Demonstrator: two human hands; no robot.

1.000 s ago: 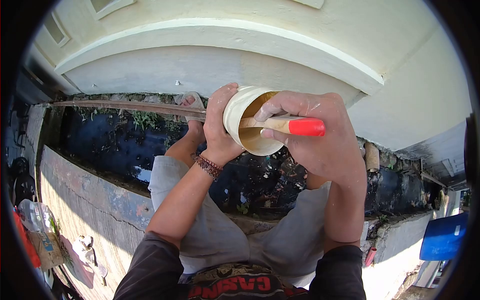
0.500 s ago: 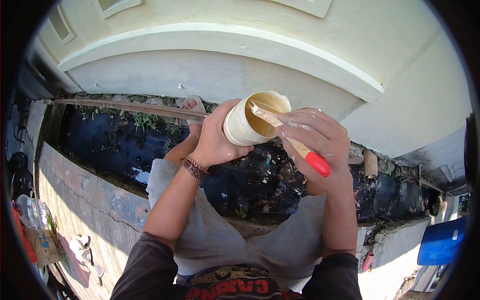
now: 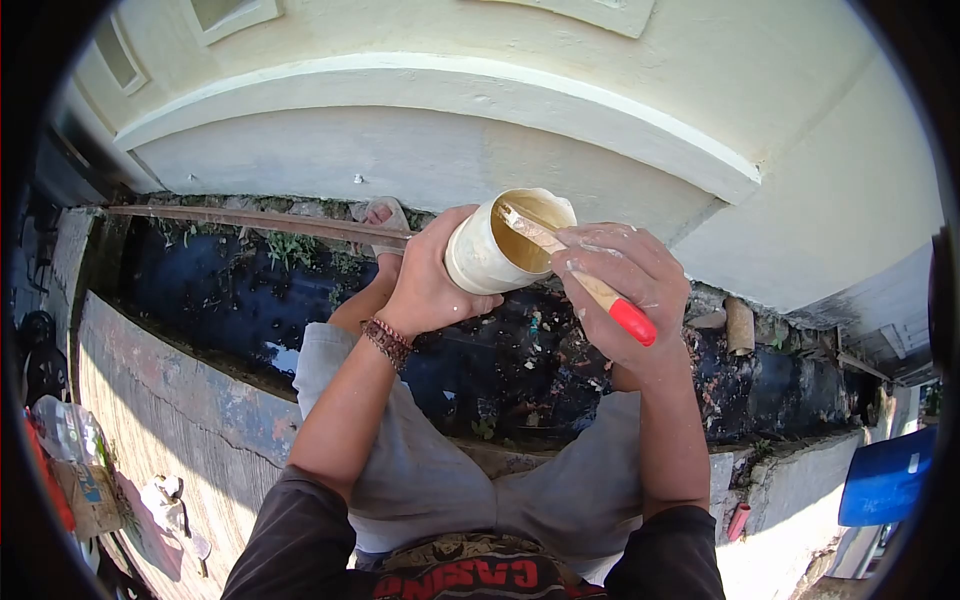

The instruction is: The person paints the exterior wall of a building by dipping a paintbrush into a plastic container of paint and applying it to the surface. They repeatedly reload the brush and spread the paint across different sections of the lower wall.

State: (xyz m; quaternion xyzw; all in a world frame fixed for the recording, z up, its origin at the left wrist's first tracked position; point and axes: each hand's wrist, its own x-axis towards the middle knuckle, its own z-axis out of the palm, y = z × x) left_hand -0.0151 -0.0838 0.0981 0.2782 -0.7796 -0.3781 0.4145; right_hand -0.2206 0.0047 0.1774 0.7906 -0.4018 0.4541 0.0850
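My left hand (image 3: 432,285) is wrapped round a cream-coloured cup-like container (image 3: 478,255), tilted with its mouth toward the upper right. Yellowish residue or paint coats its inside. In my right hand (image 3: 635,285), flecked with white, is a paintbrush (image 3: 620,309) with a wooden handle and a red end. The brush's head points into the container's mouth; its bristles are partly hidden inside. A beaded bracelet (image 3: 386,343) circles my left wrist.
Ahead stands a cream wall (image 3: 620,160) with a raised moulding. Below me runs a ditch of dark water (image 3: 220,300), crossed by a brown bar (image 3: 260,219). Concrete ledge (image 3: 190,400) lies left, a blue barrel (image 3: 885,480) right.
My right hand and the brush have shifted slightly left. The container stays in my left hand at nearly the same spot, and the brush head remains in its mouth.
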